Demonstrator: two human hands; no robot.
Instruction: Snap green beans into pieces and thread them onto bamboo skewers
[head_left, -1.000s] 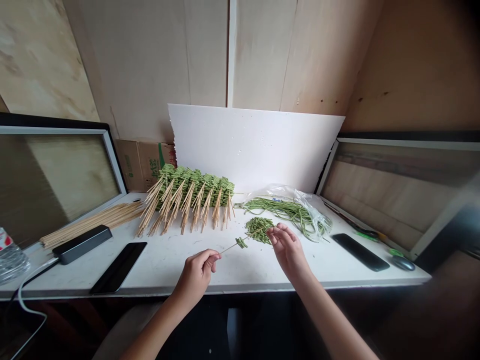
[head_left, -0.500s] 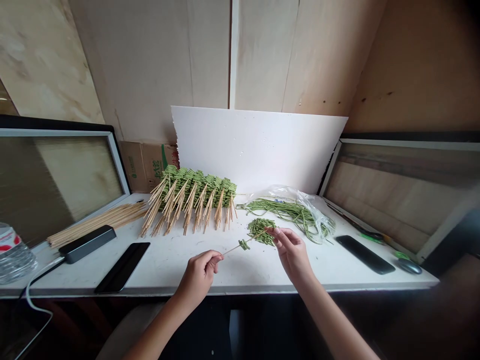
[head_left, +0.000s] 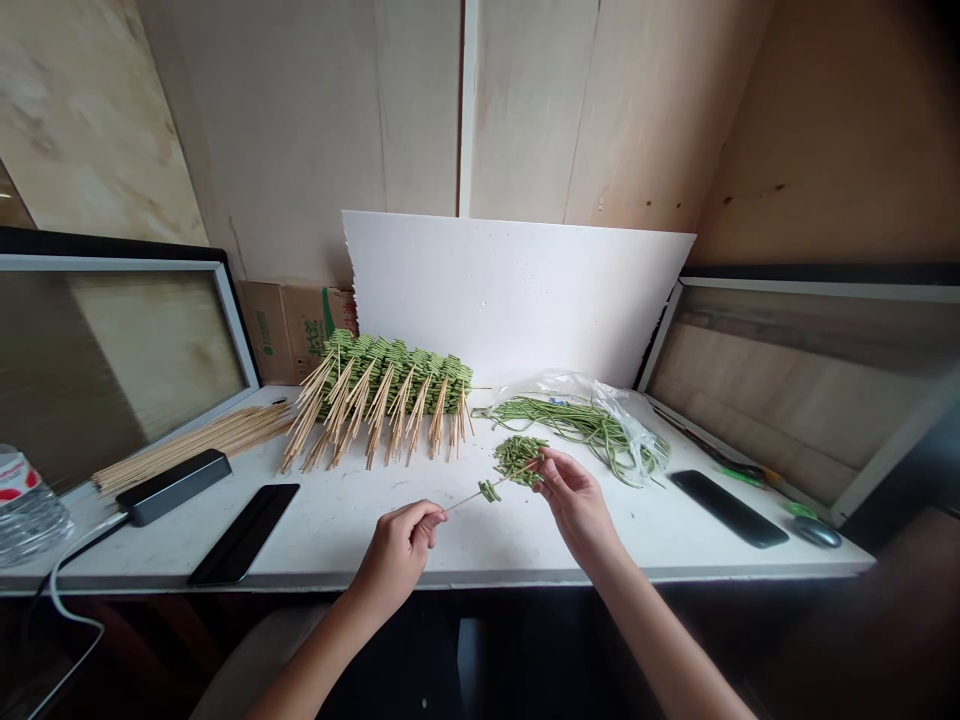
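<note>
My left hand (head_left: pixel 409 535) is closed on the lower end of a thin wooden skewer (head_left: pixel 463 501), above the white table. A few cut green bean pieces (head_left: pixel 490 491) are threaded on that skewer. Near its far tip, my right hand (head_left: pixel 568 490) pinches a small green bean piece (head_left: pixel 538 459) between thumb and fingers. Just behind lies a heap of cut bean pieces (head_left: pixel 517 452). Left of it, a stack of filled bean skewers (head_left: pixel 397 375) has its bare stick ends towards me.
Long uncut beans (head_left: pixel 592 420) lie in a clear plastic bag at the right. Bare skewers (head_left: pixel 195 448), a black power bank (head_left: pixel 176 487), a dark phone (head_left: pixel 245 535) and a bottle (head_left: pixel 30 510) are at the left. A black object (head_left: pixel 729 509) and a mouse (head_left: pixel 817 531) lie right.
My right hand has shifted slightly at the skewer's tip, its fingers drawn a little to the right. My left hand and the threaded pieces are almost unmoved.
</note>
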